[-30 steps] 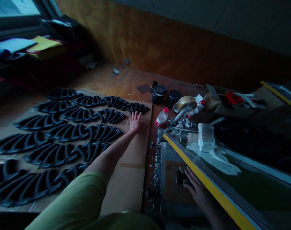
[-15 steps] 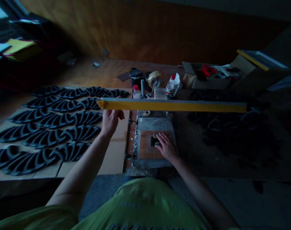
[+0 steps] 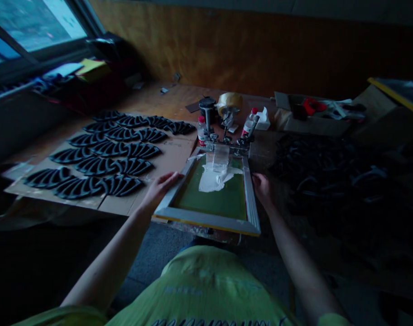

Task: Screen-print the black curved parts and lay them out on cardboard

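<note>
A silver screen-printing frame with green mesh lies lowered in front of me, its near edge yellow underneath. White ink is spread over the mesh's far half, and a pale block-like piece rests at that end. At the frame's left side is my left hand, fingers together, their tips at a small dark part by the edge. My right hand is at the right side with bent fingers against the edge. What the fingertips pinch is hidden. Metal clamps stand at the frame's far end.
Rows of black wing-shaped pieces lie on cardboard at left. A dark heap of similar pieces fills the right. Behind the clamps are red-capped bottles, a tape roll, a black jar and an open cardboard box.
The raised frame has come down flat over the printing bed. My left hand has moved down to its left side. My right hand has left the bed for the right side. The view has shifted left.
</note>
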Available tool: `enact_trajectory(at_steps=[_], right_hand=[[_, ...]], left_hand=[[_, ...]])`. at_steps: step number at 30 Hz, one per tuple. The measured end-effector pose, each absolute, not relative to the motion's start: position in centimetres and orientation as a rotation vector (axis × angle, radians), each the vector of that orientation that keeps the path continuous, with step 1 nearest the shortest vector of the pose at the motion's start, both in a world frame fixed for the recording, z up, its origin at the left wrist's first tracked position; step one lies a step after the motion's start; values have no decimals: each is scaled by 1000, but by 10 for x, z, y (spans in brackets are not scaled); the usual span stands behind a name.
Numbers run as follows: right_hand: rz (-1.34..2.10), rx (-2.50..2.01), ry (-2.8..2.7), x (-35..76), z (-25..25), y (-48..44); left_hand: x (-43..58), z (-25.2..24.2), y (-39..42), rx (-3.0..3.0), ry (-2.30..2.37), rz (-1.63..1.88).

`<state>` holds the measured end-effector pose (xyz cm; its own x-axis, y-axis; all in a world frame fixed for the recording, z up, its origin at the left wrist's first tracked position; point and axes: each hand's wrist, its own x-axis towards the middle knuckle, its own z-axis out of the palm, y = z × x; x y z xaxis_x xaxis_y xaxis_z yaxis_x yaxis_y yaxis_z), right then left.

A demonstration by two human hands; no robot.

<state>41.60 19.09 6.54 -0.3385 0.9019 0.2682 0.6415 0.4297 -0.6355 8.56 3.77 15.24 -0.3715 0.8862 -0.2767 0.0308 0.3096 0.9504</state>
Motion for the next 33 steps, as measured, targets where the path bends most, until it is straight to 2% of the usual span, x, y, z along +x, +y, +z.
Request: enact_trajectory(at_steps=[5,9,15,22,27,33], right_hand=[[357,-1061,-2283,361,111,200],[216,-1098,-2605,314,123,187],[205,-1084,-2821,312,99,151],[303,-500,-3002,341,100,125],[223,-727,-2842,335,98,131],[264,-649,-2866,337,90,117]], left_hand=[[96,76,20,781,1628,1093],[93,43,24,815,1627,1087],[83,34,26,814,1547,1062],[80,20,27,826,1558,1077],[81,19,26,815,1562,1095],[84,23,25,779,1545,1113]])
